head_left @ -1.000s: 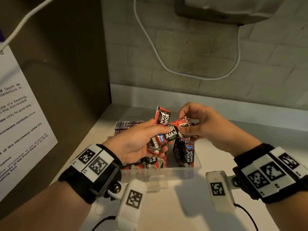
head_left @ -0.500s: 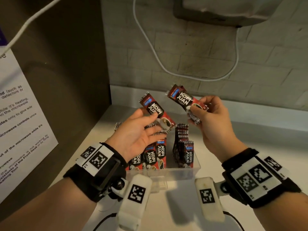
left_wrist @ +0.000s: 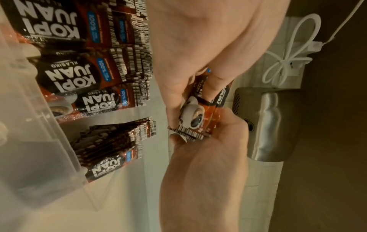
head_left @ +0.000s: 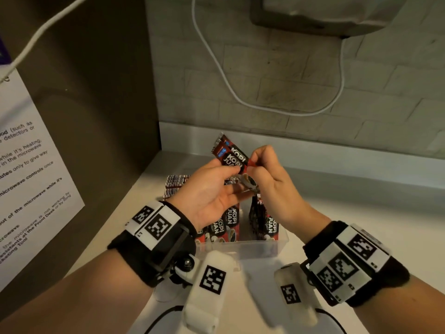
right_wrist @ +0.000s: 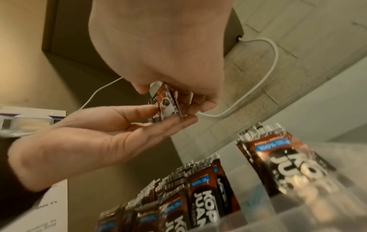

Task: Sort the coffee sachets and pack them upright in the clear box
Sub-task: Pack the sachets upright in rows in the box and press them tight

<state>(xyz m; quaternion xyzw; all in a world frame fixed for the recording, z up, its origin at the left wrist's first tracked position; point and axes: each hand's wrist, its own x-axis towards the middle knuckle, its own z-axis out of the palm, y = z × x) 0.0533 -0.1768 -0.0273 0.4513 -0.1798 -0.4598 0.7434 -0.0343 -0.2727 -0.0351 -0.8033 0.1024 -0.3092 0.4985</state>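
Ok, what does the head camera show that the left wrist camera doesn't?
Only the head view shows the printed notice on the left, both wrist bands and the counter. Only the left wrist view shows the metal unit's vented front and the knotted white cable. Both show the left hand and right hand holding sachets together above the clear box of upright sachets.

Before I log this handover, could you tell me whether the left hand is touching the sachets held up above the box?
Touching: the right wrist view shows the left hand's fingertips against the held sachets.
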